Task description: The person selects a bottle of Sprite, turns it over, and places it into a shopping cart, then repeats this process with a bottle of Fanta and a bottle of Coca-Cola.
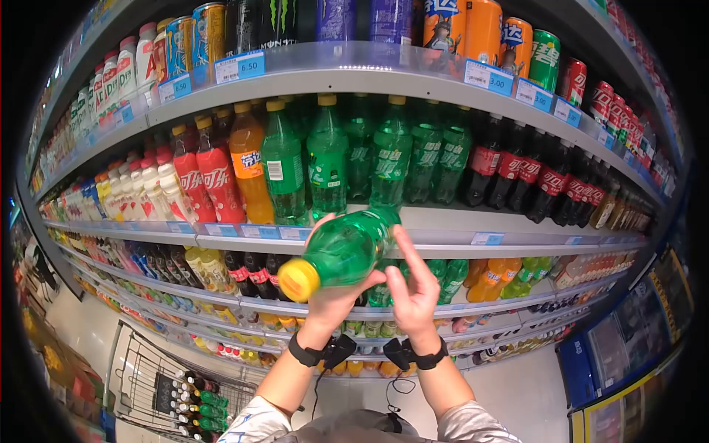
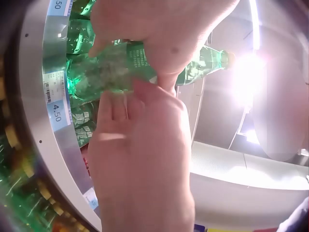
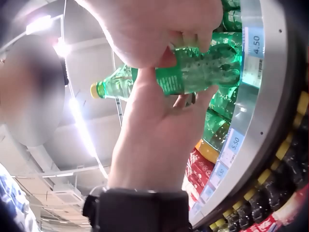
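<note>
A green plastic soda bottle (image 1: 347, 247) with a yellow cap (image 1: 299, 280) lies tilted between both hands, its cap toward me and its base toward the shelf; it is blurred in the head view. My left hand (image 1: 332, 303) holds it from below and the left, with fingertips showing past its far side. At the base end, my right hand (image 1: 415, 295) has its index finger stretched along the bottle and its thumb close to the left hand. The right wrist view shows the bottle (image 3: 193, 70) between the right thumb and fingers. Similar green bottles (image 1: 327, 162) stand on the shelf behind.
The shelf edge (image 1: 443, 249) with price tags runs just behind the hands. Cola bottles (image 1: 517, 170) stand right, orange soda (image 1: 251, 173) and red-labelled bottles (image 1: 214, 177) left. Cans (image 1: 484, 33) fill the shelf above. A wire shopping cart (image 1: 136, 369) holding several bottles stands lower left.
</note>
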The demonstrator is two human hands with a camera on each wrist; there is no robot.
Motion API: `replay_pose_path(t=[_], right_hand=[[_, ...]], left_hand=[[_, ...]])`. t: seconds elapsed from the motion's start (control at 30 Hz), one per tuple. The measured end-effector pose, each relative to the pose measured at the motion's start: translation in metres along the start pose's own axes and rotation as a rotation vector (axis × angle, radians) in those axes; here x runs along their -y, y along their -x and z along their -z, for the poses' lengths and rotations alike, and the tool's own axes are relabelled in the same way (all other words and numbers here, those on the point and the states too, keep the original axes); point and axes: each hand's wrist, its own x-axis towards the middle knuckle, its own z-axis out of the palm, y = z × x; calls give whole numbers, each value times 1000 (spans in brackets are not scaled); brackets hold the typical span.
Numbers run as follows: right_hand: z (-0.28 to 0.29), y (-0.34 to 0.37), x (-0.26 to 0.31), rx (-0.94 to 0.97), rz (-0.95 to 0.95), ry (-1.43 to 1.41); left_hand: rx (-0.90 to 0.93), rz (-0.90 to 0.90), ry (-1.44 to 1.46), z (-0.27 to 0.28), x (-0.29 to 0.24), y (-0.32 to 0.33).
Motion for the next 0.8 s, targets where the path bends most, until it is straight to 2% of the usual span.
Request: replay_pose_path(t=[0.03, 0.07, 0.1, 0.17, 0.23, 0.27, 0.3, 0.37, 0.43, 0.5, 0.53, 0.57, 0.63, 0.7, 0.77, 0.8], right_hand=[[5, 7, 1, -27, 7, 39], [9, 12, 4, -85, -29, 123], [12, 19, 4, -120, -116, 83], [8, 43, 6, -59, -412, -388], [-13, 90, 6, -151, -604, -585], [-24, 118, -5, -248, -551, -600], [-22, 126, -3, -260, -574, -596], [-10, 131, -4, -286, -624, -713], [0, 129, 0, -292, -632, -665], [14, 122, 3, -63, -626, -311], [17, 116, 4, -18, -524, -124], [21, 118, 4, -21, -532, -116], [28, 119, 2, 109, -453, 88], [25, 129, -1, 54, -501, -17], [22, 147, -20, -91, -796, -474], [26, 140, -7, -19, -1082, -840]], left_hand=[[96, 7, -85, 10, -1, 8], [-39, 188, 387, 7, -5, 17], [-97, 131, 655, 2, -18, 15], [-78, 274, 710, -3, -17, 33], [-55, 407, 616, -13, -14, 61], [-35, 494, 569, -11, -23, 65], [-10, 586, 521, -10, -30, 71], [36, 492, 514, -19, -30, 85], [39, 521, 534, -19, -32, 88], [50, 466, 469, -18, -30, 85], [22, 521, 440, -16, -27, 82], [-11, 575, 411, -12, -24, 81], [-5, 606, 575, -4, -5, 88], [-56, 609, 625, -4, -4, 90], [-105, 612, 666, -4, -4, 91], [-140, 594, 682, -5, -5, 91]])
